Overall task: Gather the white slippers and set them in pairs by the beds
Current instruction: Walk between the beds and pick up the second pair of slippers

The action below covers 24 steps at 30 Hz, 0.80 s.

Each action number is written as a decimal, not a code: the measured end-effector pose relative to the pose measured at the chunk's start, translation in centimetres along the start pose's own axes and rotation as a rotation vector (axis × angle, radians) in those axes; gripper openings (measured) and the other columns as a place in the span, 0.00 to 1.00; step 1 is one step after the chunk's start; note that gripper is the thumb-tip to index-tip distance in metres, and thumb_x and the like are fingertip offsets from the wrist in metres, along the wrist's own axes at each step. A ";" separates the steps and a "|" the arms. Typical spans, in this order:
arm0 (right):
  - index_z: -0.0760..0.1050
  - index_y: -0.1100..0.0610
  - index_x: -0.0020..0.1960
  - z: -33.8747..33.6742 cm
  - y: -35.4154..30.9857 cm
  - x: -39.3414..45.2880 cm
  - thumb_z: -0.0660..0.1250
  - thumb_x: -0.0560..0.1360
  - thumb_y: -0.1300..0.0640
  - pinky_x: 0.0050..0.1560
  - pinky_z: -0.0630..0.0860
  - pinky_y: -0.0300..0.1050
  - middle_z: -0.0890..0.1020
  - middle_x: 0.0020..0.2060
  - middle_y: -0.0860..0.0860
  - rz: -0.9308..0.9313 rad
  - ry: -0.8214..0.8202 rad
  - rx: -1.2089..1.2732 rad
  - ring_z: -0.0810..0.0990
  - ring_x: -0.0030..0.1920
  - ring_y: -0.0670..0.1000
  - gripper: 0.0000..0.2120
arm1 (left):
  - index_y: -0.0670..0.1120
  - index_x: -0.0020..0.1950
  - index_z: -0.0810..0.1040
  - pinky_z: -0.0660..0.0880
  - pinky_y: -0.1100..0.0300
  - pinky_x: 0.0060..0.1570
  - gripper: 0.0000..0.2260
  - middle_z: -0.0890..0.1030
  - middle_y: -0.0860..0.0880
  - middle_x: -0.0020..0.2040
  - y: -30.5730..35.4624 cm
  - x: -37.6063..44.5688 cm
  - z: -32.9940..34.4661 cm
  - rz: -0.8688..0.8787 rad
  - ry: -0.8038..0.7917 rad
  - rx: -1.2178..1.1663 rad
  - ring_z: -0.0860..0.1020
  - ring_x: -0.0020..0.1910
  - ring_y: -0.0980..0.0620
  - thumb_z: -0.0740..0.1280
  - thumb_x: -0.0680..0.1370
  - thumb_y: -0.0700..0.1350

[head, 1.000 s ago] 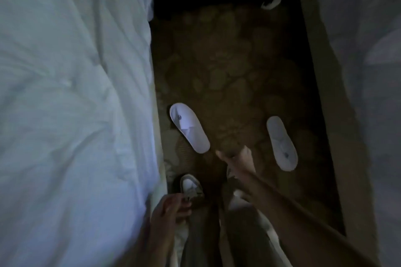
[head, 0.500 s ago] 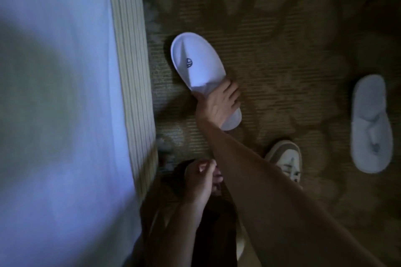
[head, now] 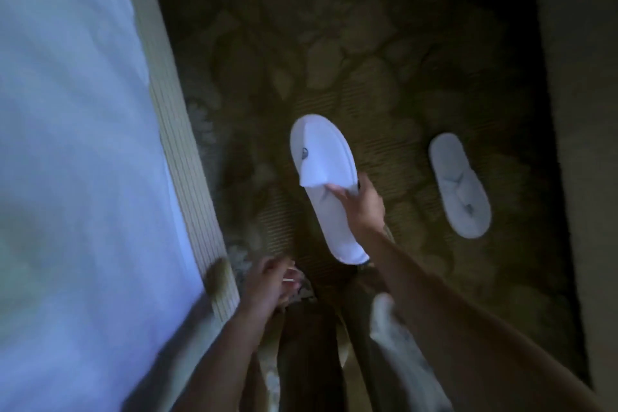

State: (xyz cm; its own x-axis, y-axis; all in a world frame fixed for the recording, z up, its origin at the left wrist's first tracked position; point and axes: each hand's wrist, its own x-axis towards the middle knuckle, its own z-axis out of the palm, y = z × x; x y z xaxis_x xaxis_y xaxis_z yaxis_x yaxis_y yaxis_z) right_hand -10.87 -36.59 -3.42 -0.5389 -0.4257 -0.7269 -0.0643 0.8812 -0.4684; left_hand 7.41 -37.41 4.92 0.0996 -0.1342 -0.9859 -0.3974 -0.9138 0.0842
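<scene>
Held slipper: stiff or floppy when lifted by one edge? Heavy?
Likely floppy: the held slipper has its upper folded back where the right hand pinches it. Probably light, since a few fingers at one side carry it level. Flat sole, so unlikely to roll; the second slipper lies flat on the carpet.

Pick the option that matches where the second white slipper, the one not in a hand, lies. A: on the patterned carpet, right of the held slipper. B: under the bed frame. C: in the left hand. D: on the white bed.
A: the loose white slipper lies flat on the patterned carpet, right of the white closed-toe slipper gripped by the right hand.
</scene>
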 end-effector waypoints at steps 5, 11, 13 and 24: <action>0.72 0.57 0.54 -13.6 1.0 -8.0 0.65 0.72 0.36 0.45 0.72 0.51 0.76 0.42 0.50 0.146 0.152 0.160 0.78 0.46 0.53 0.25 | 0.44 0.49 0.76 0.69 0.70 0.22 0.06 0.79 0.48 0.38 7.9 -10.5 1.0 0.231 -0.021 0.347 0.78 0.25 0.59 0.61 0.81 0.43; 0.72 0.53 0.55 -24.5 0.4 -16.0 0.65 0.75 0.41 0.45 0.71 0.47 0.77 0.47 0.48 0.258 0.245 0.439 0.77 0.46 0.50 0.18 | 0.41 0.59 0.76 0.73 0.61 0.40 0.11 0.81 0.49 0.43 15.8 -19.0 6.0 0.403 -0.040 0.745 0.78 0.37 0.55 0.61 0.81 0.45; 0.73 0.55 0.52 -26.4 1.6 -17.9 0.66 0.75 0.43 0.42 0.71 0.46 0.77 0.44 0.49 0.290 0.270 0.538 0.76 0.44 0.49 0.16 | 0.41 0.59 0.76 0.73 0.60 0.40 0.11 0.82 0.46 0.46 16.8 -20.4 8.3 0.447 -0.034 0.870 0.78 0.37 0.54 0.62 0.81 0.46; 0.72 0.54 0.55 -26.9 11.2 -23.9 0.66 0.76 0.45 0.43 0.77 0.46 0.79 0.48 0.48 0.539 0.457 0.985 0.79 0.49 0.50 0.15 | 0.53 0.46 0.75 0.78 0.52 0.49 0.02 0.81 0.50 0.47 15.9 -21.6 23.1 0.605 -0.091 1.535 0.81 0.49 0.49 0.66 0.78 0.48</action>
State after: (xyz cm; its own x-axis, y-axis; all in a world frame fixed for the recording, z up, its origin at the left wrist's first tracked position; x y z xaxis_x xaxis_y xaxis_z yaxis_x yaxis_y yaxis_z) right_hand -21.35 -10.97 22.19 -0.5589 0.2344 -0.7954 0.8193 0.3039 -0.4862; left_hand -22.11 -40.21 24.22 -0.4239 -0.2349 -0.8747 -0.8355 0.4742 0.2776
